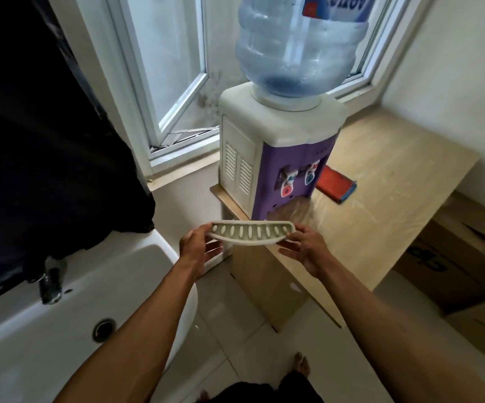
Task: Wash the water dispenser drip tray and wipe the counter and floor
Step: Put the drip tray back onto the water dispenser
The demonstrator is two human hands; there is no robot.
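A white curved drip tray (253, 232) with several slots is held in the air in front of the dispenser. My left hand (199, 248) grips its left end and my right hand (305, 248) grips its right end. The purple and white water dispenser (276, 158) stands on the left end of a light wooden counter (380, 205), with a large blue bottle (296, 50) on top. The tray slot at the dispenser's base is bare. Pale floor tiles (235, 330) lie below.
A white sink (70, 324) with a chrome tap (50, 286) and a drain is at the lower left. A red and blue cloth (335, 184) lies on the counter right of the dispenser. Cardboard boxes (462, 257) sit under the counter at right. Dark fabric hangs at left.
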